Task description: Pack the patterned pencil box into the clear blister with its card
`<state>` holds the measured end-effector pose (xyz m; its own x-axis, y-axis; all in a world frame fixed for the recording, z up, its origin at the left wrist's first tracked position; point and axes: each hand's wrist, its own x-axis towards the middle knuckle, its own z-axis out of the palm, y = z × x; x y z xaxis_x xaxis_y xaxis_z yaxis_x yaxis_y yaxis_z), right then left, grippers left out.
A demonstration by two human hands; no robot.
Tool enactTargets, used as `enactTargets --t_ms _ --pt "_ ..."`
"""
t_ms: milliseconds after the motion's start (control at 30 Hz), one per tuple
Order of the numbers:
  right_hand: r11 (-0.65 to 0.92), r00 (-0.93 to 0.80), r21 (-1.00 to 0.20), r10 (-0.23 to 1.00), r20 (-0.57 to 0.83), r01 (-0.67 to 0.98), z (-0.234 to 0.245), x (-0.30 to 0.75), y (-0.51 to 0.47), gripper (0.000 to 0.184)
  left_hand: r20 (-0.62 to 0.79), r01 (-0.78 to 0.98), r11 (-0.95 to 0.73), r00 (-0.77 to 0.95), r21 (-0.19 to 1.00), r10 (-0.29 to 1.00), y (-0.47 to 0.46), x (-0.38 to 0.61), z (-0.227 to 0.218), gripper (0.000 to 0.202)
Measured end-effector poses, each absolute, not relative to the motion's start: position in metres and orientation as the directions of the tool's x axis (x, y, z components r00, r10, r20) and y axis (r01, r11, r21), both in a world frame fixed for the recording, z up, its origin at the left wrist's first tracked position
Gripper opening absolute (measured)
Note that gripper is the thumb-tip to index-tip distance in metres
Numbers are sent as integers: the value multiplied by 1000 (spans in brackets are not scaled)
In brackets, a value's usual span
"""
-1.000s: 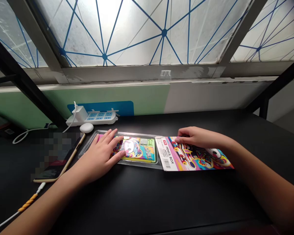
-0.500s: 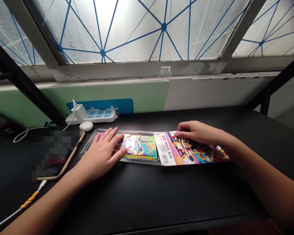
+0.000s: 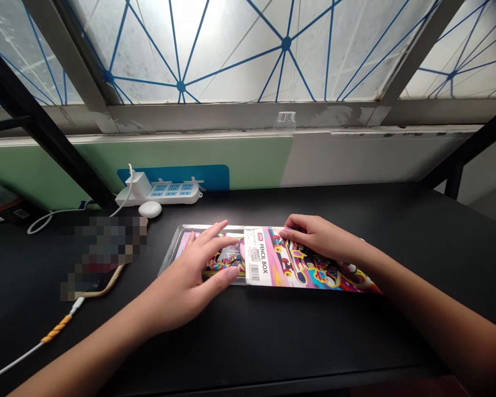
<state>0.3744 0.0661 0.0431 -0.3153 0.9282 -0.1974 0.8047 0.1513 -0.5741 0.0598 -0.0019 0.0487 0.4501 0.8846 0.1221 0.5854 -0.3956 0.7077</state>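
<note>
A printed cardboard backing marked "PENCIL BOX" lies flat on the desk, its left end overlapping a clear plastic tray. Inside the tray shows part of a colourful cartoon pencil box, the rest covered by the card and my fingers. My left hand is open, fingers spread over the tray's left half; whether the fingertips touch it I cannot tell. With thumb and bent fingers, my right hand grips the card at its far edge.
To the left lies a phone, partly blurred out, with a charging cable plugged in. A white power strip and a small white oval case are at the back. Black frame bars slant up at both sides.
The card has slid left across the tray, covering more of the pencil box. My right hand has moved left with it. The tray sits further right, and my left hand's fingers have lifted and spread.
</note>
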Motion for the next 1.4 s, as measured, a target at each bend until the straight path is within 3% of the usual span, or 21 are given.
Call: enactTargets --t_ms 67,133,267,400,667,933,1033,1167,1300,1400 --pt "149 -318 -564 923 -214 812 46 380 69 51 194 379 -345 382 859 903 1 53 55 35" --pt "138 -321 -561 915 -242 816 49 389 73 51 306 203 -347 207 916 929 10 45 56 29" --pt "114 -394 -596 845 -363 794 58 411 80 49 323 181 -310 -48 933 945 31 38 40 33" --pt "113 -427 -604 808 -407 789 64 429 84 60 253 132 -248 -20 960 967 38 44 20 39" --pt "36 -268 -511 882 -388 859 60 408 80 83 316 124 -314 4 941 949 33 50 14 54" --pt "366 -429 -274 875 -224 889 73 317 83 76 321 85 -321 18 943 947 31 50 15 59" --pt "520 -556 -222 816 -155 825 75 269 81 55 329 149 -326 8 934 944 31 48 15 59" --pt "585 -607 -204 792 -63 785 69 233 69 39 205 118 -198 -53 973 977 33 45 15 44" --pt "612 -611 -195 788 71 766 63 258 57 56 -41 -2 41 -135 999 990 38 45 18 59" --pt "519 -510 -240 854 102 821 59 306 54 65 -128 -164 109 -109 980 986 43 44 21 64"
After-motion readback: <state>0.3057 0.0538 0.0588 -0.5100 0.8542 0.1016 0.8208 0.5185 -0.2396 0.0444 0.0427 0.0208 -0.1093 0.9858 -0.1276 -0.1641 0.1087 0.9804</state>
